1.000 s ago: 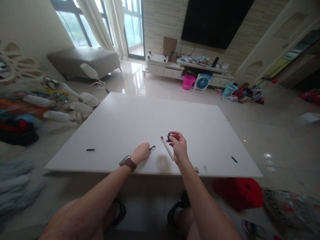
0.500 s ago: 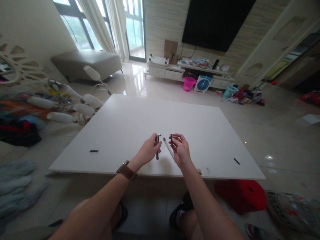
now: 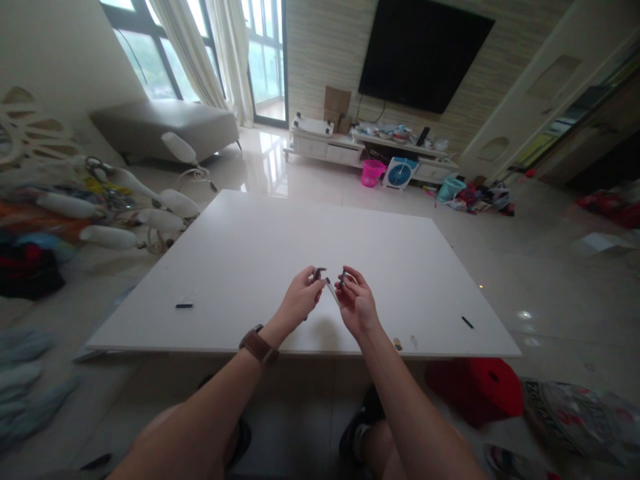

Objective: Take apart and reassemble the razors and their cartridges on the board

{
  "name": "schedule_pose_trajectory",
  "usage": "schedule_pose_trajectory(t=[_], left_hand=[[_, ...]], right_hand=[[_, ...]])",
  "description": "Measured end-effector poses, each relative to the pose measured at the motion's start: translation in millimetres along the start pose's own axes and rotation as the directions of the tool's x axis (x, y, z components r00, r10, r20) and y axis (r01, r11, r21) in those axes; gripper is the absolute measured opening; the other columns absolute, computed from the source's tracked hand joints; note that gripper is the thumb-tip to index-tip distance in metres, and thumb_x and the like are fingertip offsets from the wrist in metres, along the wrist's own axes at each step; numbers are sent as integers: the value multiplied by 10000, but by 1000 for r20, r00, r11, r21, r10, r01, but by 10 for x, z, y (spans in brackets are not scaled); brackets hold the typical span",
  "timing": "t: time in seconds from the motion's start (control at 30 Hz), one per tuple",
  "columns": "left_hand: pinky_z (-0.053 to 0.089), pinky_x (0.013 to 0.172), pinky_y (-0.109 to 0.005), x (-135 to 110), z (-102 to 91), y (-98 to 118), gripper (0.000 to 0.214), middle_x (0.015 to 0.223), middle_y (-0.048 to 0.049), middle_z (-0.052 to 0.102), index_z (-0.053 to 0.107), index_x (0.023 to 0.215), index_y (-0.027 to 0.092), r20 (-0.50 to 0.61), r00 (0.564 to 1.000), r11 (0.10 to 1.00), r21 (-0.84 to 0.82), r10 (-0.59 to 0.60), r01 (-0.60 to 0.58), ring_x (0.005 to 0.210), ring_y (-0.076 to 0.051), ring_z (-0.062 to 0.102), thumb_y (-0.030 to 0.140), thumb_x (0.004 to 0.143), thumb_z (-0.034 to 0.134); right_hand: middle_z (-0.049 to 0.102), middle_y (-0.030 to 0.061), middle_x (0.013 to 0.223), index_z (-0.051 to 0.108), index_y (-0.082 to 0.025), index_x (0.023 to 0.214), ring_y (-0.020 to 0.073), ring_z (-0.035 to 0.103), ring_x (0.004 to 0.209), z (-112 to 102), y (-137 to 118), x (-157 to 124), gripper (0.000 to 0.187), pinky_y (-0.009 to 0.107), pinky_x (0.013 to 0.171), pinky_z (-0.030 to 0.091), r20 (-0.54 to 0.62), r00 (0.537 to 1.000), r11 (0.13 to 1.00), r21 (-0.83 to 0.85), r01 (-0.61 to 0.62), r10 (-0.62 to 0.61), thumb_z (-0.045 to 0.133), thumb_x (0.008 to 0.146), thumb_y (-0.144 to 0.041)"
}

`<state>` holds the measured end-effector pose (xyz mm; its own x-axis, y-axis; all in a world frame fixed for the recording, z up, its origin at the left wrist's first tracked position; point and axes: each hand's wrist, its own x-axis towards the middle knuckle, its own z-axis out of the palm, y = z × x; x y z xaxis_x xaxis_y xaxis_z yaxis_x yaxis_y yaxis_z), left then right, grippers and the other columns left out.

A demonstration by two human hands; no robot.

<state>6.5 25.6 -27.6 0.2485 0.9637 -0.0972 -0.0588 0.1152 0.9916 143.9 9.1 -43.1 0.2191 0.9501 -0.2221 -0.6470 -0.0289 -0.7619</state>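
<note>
1. Both hands have drawn closer together since half a second ago. The left hand (image 3: 300, 301) has tipped the metal piece (image 3: 318, 272), which hung upright then, and only its dark top now shows above the fingertips.
2. Nearest, a watch (image 3: 257, 345) on a brown strap sits on the left wrist. Both forearms reach forward over the near edge of the white table (image 3: 240, 247).
3. The left hand is raised just above the tabletop with its fingers curled, pinching the metal piece between thumb and fingertips.
4. The right hand (image 3: 357, 305) is raised beside it, close but not touching, with thumb and forefinger closed on a small dark piece (image 3: 342, 277).
5. A white stick (image 3: 331, 291) slants between the two hands; I cannot tell whether the right hand holds it.
6. The hands work near the middle of the near edge, and the side and far edges are well away. Small bits (image 3: 398, 344) lie at the near edge by the right forearm. A black strip (image 3: 183, 306) lies well to the left and a second black strip (image 3: 467, 322) well to the right.
7. A red thing (image 3: 475, 390) sits on the floor under the near right corner.
8. Far off, a pink basket (image 3: 371, 172) and a teal basket (image 3: 449, 189) stand on the floor by a low cabinet (image 3: 325, 150). What is in them is too small to tell.
</note>
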Motion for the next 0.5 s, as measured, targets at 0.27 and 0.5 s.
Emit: schedule_pose_trajectory(t=[0.27, 0.5], left_hand=[[255, 434, -191, 11, -62, -26, 305, 587, 27, 505, 665, 770, 112, 57, 981, 948, -252, -187, 196, 463, -48, 379, 417, 755, 683], [244, 460, -195, 40, 3, -10, 395, 683, -5, 561, 627, 736, 108, 180, 966, 928, -293, -185, 232, 512, -39, 397, 470, 715, 785]], right_hand=[[637, -44, 808, 690, -243, 886, 103, 642, 753, 48, 34, -12, 293, 193, 618, 467, 45, 999, 1000, 18, 6, -7, 799, 634, -139], [673, -22, 823, 707, -242, 862, 129, 609, 765, 82, 50, 23, 274, 239, 663, 471, 119, 992, 999, 5, 39, -39, 816, 619, -179]])
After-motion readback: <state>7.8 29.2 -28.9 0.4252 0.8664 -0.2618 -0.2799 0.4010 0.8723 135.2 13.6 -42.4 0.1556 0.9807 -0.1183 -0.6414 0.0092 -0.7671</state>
